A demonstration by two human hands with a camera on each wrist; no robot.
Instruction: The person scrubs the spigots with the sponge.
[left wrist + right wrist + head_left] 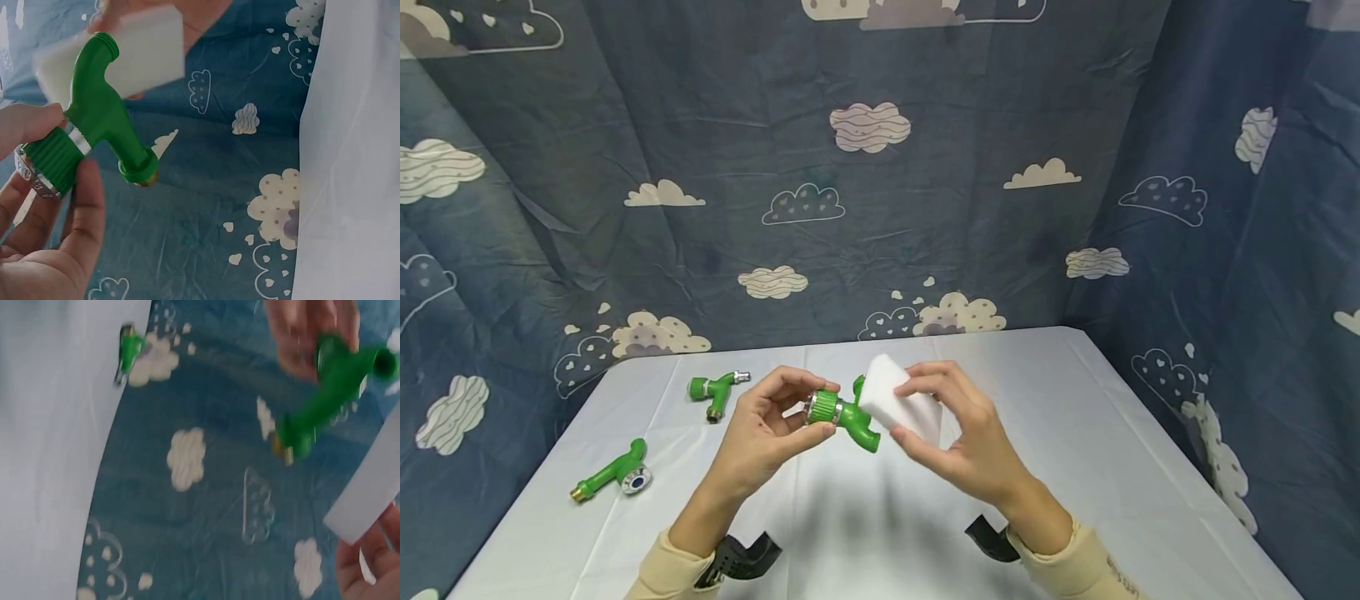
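My left hand (770, 425) holds a green tap (855, 419) by its ribbed knob, thumb on one side and fingers on the other. In the left wrist view the tap's curved spout (94, 62) points up and its brass-tipped inlet (145, 172) slants down. A white sponge block (901, 402) is pinched between the thumb and fingers of my right hand (966, 425). It stands right beside the tap, overlapping it in the left wrist view. Both hands are raised over the table's middle. In the right wrist view, the tap is blurred and the sponge (369, 481) is partly cut off.
Two more green taps lie on the left of the white table (1075, 467): one with a silver end (718, 393) farther back, another with a brass end (613, 472) nearer the left edge. Dark blue cloud-patterned cloth (925, 208) hangs behind and at both sides.
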